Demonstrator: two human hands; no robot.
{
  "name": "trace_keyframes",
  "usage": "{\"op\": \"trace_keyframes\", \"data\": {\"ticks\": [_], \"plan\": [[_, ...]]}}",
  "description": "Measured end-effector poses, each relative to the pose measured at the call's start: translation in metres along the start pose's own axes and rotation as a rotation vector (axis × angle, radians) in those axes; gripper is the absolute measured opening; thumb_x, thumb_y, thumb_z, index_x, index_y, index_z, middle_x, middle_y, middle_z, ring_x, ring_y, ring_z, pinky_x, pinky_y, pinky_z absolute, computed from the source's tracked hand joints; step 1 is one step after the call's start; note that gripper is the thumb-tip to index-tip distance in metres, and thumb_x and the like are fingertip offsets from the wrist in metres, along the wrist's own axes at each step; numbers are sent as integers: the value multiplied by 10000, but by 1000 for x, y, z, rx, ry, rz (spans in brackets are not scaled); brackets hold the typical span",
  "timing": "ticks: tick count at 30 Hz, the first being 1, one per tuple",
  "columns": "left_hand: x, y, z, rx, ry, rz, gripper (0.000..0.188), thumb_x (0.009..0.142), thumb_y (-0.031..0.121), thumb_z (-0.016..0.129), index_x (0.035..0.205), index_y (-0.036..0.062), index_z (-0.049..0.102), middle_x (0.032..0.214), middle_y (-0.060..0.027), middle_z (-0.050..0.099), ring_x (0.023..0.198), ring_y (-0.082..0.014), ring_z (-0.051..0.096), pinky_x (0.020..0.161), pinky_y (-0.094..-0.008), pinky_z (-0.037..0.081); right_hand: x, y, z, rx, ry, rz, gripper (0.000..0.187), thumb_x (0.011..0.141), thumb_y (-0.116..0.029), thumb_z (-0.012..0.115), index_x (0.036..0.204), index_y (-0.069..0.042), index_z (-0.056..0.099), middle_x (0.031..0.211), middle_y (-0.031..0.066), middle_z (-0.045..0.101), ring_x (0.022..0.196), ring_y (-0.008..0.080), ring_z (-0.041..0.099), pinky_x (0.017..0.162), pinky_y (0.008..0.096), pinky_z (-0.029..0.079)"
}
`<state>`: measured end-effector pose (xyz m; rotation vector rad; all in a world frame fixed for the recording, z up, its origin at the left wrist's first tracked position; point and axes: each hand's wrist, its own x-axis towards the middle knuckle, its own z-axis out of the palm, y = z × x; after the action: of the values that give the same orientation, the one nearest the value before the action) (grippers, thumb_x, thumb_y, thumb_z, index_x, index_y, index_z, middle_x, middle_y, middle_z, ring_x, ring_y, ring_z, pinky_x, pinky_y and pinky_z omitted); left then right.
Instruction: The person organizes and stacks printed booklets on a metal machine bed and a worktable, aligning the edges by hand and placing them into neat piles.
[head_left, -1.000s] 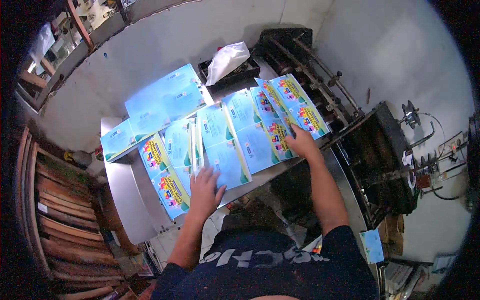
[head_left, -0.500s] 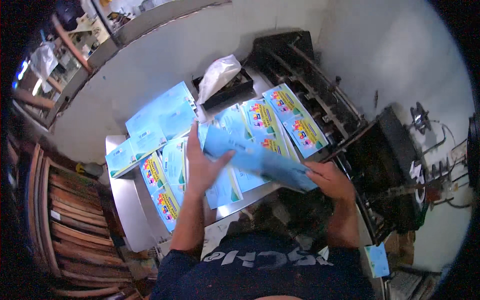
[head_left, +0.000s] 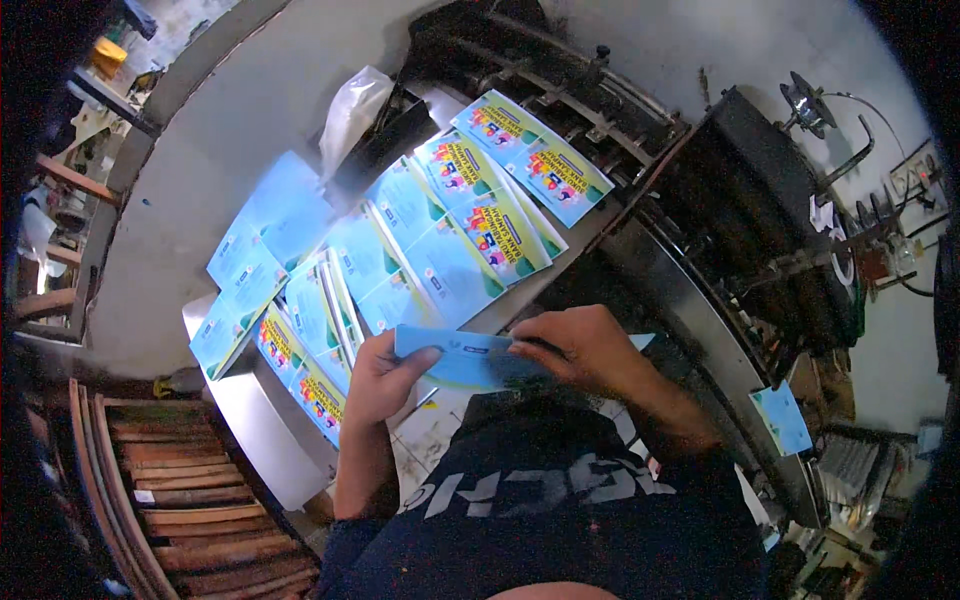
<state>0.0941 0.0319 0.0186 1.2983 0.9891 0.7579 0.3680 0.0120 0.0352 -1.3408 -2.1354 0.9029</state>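
Close to my body I hold a light blue printed sheet (head_left: 452,366), seen at a slant so its full face does not show. My left hand (head_left: 372,382) grips its left end, thumb on top. My right hand (head_left: 585,350) pinches it along the upper edge with thumb and forefinger. Beyond it, overlapping blue and yellow printed sheets (head_left: 470,205) cover much of the metal table. A pile of plainer blue sheets (head_left: 275,205) lies on the table's far left, and a two-panel colourful sheet (head_left: 535,160) lies at the far right.
A white plastic bag (head_left: 355,110) sits by a black box (head_left: 400,135) behind the sheets. Dark machinery (head_left: 740,230) stands along the right. A wooden slatted rack (head_left: 200,500) is at lower left. A small blue printed piece (head_left: 782,418) rests at the right.
The blue sheet has come from over the table toward my body, and my right hand has shifted inward along it. The whole view has turned and moved somewhat.
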Motion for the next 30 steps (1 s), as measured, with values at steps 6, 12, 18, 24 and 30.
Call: {"op": "trace_keyframes", "data": {"ticks": [6,12,18,24,30], "plan": [[-30,-1,-1,7,7,-3,142,888,34,623,1013,-29,647,935,-43,675,862,-105,596,797,-280,475,-17,-25,26,-142,25,-21,247,852,-290,663,1017,-107,641,898,110,681,776,315,657,689,398,513],[-54,-8,-5,-43,1,11,153,888,81,637,1004,-18,647,890,-21,662,832,-92,576,761,-271,464,-41,-13,67,-280,365,-424,241,781,-126,715,1005,-119,627,916,97,695,692,235,665,593,360,526],[-74,-13,-8,26,33,-16,153,872,91,646,982,-14,650,843,-8,646,791,-89,554,724,-269,454,-52,-17,77,-247,297,-581,304,742,-59,744,1015,-95,616,922,95,697,712,230,673,606,321,538],[-95,-21,-8,88,9,30,155,871,88,642,998,0,653,796,-41,648,752,-95,563,687,-284,470,-55,-41,72,382,-37,182,279,758,-145,776,982,-61,632,917,129,692,792,238,685,692,311,538],[-104,-17,-9,192,-40,-3,133,867,76,644,979,4,656,776,-54,640,747,-87,560,684,-292,484,-50,-46,66,153,-210,100,247,814,-95,712,1040,-66,616,910,133,694,857,238,693,739,338,533]]}}
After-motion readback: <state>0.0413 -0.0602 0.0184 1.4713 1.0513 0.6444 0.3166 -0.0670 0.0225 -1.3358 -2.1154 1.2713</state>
